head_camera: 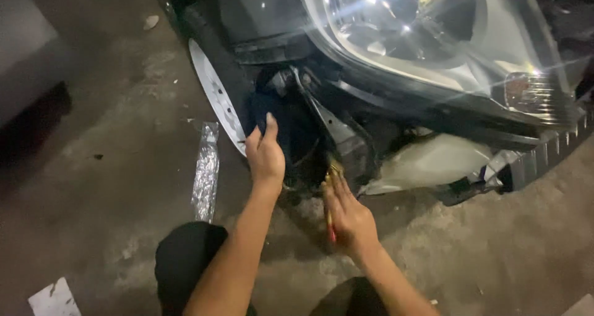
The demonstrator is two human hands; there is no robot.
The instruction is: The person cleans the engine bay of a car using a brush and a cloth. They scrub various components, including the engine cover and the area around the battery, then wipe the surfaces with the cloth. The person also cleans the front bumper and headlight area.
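Head view shows our two knees (185, 260) lowest, dark-clad, over the concrete floor (111, 167). Our landmark is the headlight (421, 31), the big clear lamp at the top right.

Nearest the knees, our right hand (349, 217) lies well below the headlight and a little left of it. Its fingers (337, 189) are curled around a screwdriver (331, 229) with a red and yellow handle; the hand hides most of the tool, and we cannot tell where its tip sits. The hand points up into the dark gap under the lamp.

Our left hand (266, 155) is farther out, below and well left of the headlight. Its fingers (271, 125) are held close together and fairly straight, pressing flat against a dark part in the opening; they hold nothing that we can see.

Left of that hand, a strip of crinkled clear plastic (206, 173) lies on the floor. A white scrap (54, 298) lies at the bottom left corner, far from the lamp.

Just below the headlight, a pale torn liner (433, 161) shows to the right of our right hand. A white wheel-arch edge (213, 93) curves down to the left of the lamp. Beyond that, the dark car body (247, 12) runs up beside the headlight.
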